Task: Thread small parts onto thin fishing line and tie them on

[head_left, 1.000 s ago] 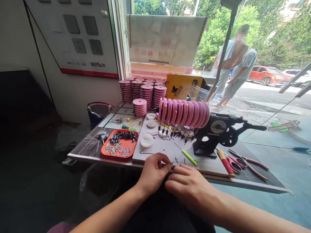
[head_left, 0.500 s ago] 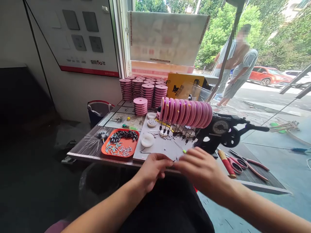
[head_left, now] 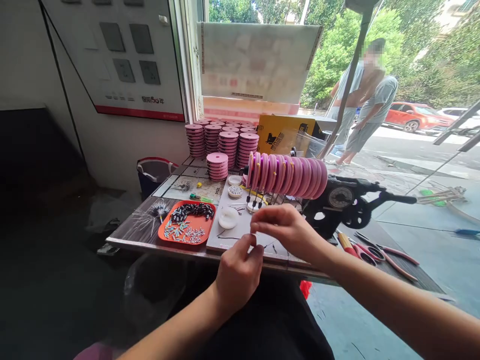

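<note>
My left hand (head_left: 240, 270) is closed in a pinch just off the front edge of the white board (head_left: 227, 242). Just above it, my right hand (head_left: 283, 229) pinches with thumb and fingers close together. Whatever sits between the fingertips is too small or thin to make out. Behind my right hand is a row of pink spools (head_left: 288, 175) on a black hand-cranked winder (head_left: 341, 197); small black pieces hang beneath them on thin lines. Left of my hands, a round white dish (head_left: 228, 218) rests on the board, with a small dish of beads (head_left: 235, 191) behind it.
An orange tray (head_left: 161, 235) holds small black, blue and silver parts. Stacks of pink spools (head_left: 217, 167) and a yellow box (head_left: 277, 132) stand behind. Scissors (head_left: 369, 254) and pliers (head_left: 401, 262) lie right. Two people (head_left: 375, 100) stand outside.
My right hand has moved up and left, now above my left hand and over the board. My left hand has turned more upright. The view has shifted slightly.
</note>
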Tool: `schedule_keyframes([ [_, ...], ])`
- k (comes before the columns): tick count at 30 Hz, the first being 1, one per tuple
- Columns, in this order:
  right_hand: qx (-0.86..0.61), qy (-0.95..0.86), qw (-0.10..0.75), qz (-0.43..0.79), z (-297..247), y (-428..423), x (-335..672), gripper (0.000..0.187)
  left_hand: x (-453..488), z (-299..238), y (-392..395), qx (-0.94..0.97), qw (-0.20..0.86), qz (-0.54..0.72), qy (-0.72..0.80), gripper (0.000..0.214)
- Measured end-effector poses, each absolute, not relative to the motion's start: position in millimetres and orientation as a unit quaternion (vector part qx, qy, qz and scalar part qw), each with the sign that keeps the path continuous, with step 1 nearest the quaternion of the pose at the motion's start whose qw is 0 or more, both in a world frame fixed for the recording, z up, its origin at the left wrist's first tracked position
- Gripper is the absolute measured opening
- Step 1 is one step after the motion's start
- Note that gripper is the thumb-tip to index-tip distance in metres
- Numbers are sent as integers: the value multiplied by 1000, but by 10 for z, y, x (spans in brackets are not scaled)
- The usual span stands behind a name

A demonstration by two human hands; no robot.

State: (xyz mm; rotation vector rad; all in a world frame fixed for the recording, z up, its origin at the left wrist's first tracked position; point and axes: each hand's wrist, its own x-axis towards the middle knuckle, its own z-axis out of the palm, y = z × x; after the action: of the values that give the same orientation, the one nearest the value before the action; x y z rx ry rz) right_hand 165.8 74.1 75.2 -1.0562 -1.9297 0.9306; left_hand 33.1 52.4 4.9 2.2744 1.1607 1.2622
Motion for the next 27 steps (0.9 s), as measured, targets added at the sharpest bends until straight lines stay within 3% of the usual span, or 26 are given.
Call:
schedule_keyframes([
  [3, -404, -753, 327, 404, 770, 965, 1564, 21, 311, 72, 511, 827, 89, 398, 386, 21],
  [5, -404, -763, 313, 395, 776, 905, 1595, 19, 310, 128, 519, 815, 183, 396, 382, 17],
  [6, -412, -775, 315, 360, 777, 819, 1645, 15, 313, 161, 530, 781, 277, 402, 390, 14],
  [7, -417, -794, 321, 304, 774, 711, 1712, 13, 318, 192, 547, 723, 389, 405, 402, 10],
  [10, -365, -882, 297, -14, 694, 382, 1915, 19, 341, 253, 618, 518, 653, 362, 417, 6],
  [12, -291, -907, 247, -179, 572, 249, 1969, 28, 356, 265, 659, 470, 711, 324, 411, 9],
  [15, -250, -905, 213, -270, 391, 182, 1906, 31, 368, 259, 671, 468, 722, 305, 408, 13],
  [17, -259, -915, 212, -223, 356, 169, 1831, 29, 366, 244, 651, 477, 710, 313, 413, 12],
  [20, -285, -924, 256, -8, 464, 194, 1759, 27, 350, 177, 601, 528, 641, 362, 423, 4],
  [25, -421, -766, 345, 343, 724, 670, 1660, 14, 310, -5, 535, 769, 201, 452, 405, 19],
  [27, -426, -750, 318, 393, 735, 929, 1581, 13, 297, -30, 530, 791, 140, 435, 406, 21],
])
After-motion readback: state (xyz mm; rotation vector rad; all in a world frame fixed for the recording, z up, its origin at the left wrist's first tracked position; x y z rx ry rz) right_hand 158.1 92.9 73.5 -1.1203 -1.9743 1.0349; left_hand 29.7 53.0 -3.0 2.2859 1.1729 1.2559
